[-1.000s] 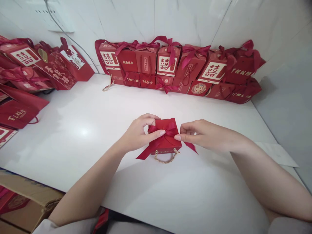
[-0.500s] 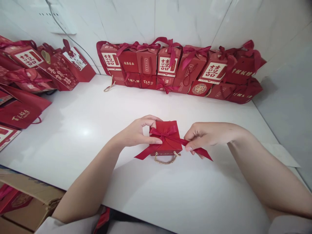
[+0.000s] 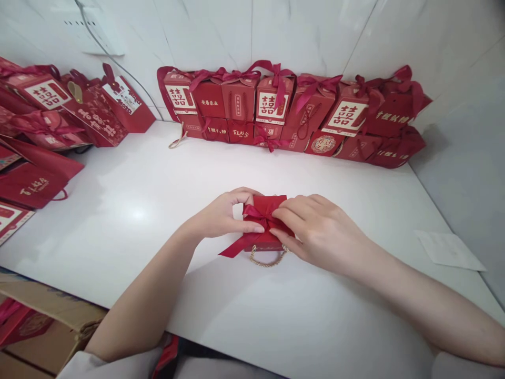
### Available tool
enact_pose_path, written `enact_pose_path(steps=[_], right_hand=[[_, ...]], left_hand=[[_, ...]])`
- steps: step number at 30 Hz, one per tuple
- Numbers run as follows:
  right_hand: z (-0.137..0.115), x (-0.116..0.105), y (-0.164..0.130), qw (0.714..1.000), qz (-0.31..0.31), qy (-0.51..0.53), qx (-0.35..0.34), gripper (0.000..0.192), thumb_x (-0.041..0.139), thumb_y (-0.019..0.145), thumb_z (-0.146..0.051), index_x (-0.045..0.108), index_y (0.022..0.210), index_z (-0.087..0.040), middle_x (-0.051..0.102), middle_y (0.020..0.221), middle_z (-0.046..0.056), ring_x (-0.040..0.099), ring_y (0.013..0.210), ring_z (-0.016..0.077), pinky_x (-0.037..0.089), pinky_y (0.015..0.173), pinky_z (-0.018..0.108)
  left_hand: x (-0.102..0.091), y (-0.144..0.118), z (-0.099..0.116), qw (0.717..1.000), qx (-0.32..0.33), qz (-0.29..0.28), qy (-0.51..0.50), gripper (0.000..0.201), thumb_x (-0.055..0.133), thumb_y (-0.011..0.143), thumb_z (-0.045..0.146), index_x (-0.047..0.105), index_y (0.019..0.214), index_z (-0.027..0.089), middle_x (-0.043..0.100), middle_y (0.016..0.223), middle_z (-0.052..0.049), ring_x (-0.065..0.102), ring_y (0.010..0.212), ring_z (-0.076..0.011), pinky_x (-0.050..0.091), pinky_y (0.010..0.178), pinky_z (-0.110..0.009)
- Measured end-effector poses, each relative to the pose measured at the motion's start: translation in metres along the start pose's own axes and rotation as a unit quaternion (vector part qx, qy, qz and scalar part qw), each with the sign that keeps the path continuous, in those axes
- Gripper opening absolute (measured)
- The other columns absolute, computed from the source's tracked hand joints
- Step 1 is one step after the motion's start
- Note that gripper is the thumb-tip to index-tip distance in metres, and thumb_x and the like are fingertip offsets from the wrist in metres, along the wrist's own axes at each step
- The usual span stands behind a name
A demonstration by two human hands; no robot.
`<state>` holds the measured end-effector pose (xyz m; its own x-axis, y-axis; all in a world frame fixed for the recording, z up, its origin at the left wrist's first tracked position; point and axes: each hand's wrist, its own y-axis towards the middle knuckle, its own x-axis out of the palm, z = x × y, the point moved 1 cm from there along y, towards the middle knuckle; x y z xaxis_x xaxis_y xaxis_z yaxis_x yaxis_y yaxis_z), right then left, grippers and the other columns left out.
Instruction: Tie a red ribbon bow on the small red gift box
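On a white, smooth tabletop [image 3: 177, 181], the left hand [image 3: 224, 214] gripped a small red cardboard box [image 3: 265, 241]; the right hand [image 3: 315, 229] touched its crimson satin ribbon bow [image 3: 257, 211], whether pinching I couldn't tell. An uneven tug could have undone it. Room stretched toward nine o'clock, the near edge [image 3: 215, 349] at six.

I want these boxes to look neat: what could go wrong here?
The right hand, its fingers at the bow, might tug it lopsided or loose. The left hand, braced against the red box, could crease it by pressing too hard.
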<state>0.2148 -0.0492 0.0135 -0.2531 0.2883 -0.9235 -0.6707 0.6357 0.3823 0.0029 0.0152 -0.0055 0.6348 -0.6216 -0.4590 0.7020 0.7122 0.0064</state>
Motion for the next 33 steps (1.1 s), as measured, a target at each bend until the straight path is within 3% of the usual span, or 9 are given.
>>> enact_pose_path(steps=[6,10,13,15,20,23,28,33], right_hand=[[0.000,0.008,-0.002,0.998,0.012,-0.062,-0.015,0.022,0.044,0.091,-0.006,0.059,0.080,-0.016,0.058,0.069,0.004,0.053,0.064,0.0181,0.034,0.061,0.031],[0.006,0.011,0.000,0.990,-0.018,0.085,0.108,0.017,0.040,0.097,-0.018,0.054,0.087,-0.018,0.063,0.074,0.003,0.053,0.055,0.0148,0.033,0.054,0.028],[0.013,0.007,0.004,0.944,-0.089,0.229,0.221,0.023,0.039,0.099,-0.030,0.051,0.081,-0.020,0.061,0.061,-0.002,0.050,0.045,0.0121,0.033,0.048,0.025],[0.020,0.003,0.006,0.901,-0.131,0.322,0.259,0.030,0.041,0.098,-0.034,0.049,0.073,-0.021,0.058,0.053,-0.005,0.052,0.044,0.0116,0.037,0.050,0.024],[0.034,0.004,0.007,0.800,-0.201,0.482,0.297,0.034,0.050,0.092,-0.041,0.051,0.065,-0.021,0.063,0.054,-0.004,0.062,0.051,0.0136,0.045,0.055,0.025],[0.037,0.007,0.006,0.754,-0.232,0.538,0.297,0.034,0.053,0.090,-0.046,0.056,0.067,-0.020,0.065,0.054,-0.001,0.062,0.053,0.0149,0.046,0.055,0.026],[0.041,0.004,0.004,0.741,-0.289,0.545,0.267,0.040,0.057,0.086,-0.053,0.067,0.069,-0.018,0.069,0.060,0.003,0.057,0.052,0.0126,0.041,0.052,0.024],[0.050,0.000,0.004,0.718,-0.342,0.546,0.263,0.037,0.062,0.082,-0.053,0.068,0.073,-0.018,0.068,0.061,0.001,0.041,0.038,0.0069,0.031,0.038,0.022]], left_hand=[[0.001,0.000,0.001,1.000,-0.003,0.005,0.001,0.026,0.075,0.072,0.039,0.064,0.087,0.021,0.058,0.124,-0.007,0.058,0.113,-0.0239,0.043,0.104,-0.044],[0.003,0.000,0.001,1.000,-0.006,0.002,-0.006,0.025,0.074,0.074,0.039,0.062,0.085,0.021,0.057,0.125,-0.007,0.058,0.113,-0.0225,0.045,0.103,-0.041],[0.003,0.000,0.000,1.000,-0.006,0.000,0.002,0.024,0.074,0.074,0.040,0.063,0.083,0.021,0.056,0.127,-0.006,0.058,0.114,-0.0222,0.046,0.102,-0.040],[0.002,0.001,0.001,1.000,-0.003,-0.004,0.014,0.024,0.075,0.073,0.041,0.063,0.080,0.021,0.055,0.127,-0.006,0.057,0.115,-0.0228,0.045,0.102,-0.040],[0.001,0.001,0.002,1.000,0.003,-0.011,0.025,0.026,0.075,0.072,0.041,0.060,0.072,0.020,0.056,0.128,-0.006,0.055,0.120,-0.0245,0.044,0.104,-0.041],[0.003,0.001,0.001,1.000,-0.004,-0.009,-0.026,0.030,0.065,0.082,0.041,0.055,0.066,0.018,0.058,0.127,-0.006,0.058,0.115,-0.0233,0.048,0.097,-0.040],[0.006,0.003,-0.004,0.994,-0.032,0.022,-0.098,0.040,0.058,0.087,0.037,0.047,0.055,0.015,0.059,0.125,-0.007,0.062,0.101,-0.0209,0.050,0.088,-0.037],[0.008,0.005,-0.008,0.991,-0.041,0.032,-0.120,0.040,0.057,0.088,0.032,0.047,0.054,0.014,0.059,0.127,-0.007,0.062,0.101,-0.0218,0.050,0.085,-0.035]])
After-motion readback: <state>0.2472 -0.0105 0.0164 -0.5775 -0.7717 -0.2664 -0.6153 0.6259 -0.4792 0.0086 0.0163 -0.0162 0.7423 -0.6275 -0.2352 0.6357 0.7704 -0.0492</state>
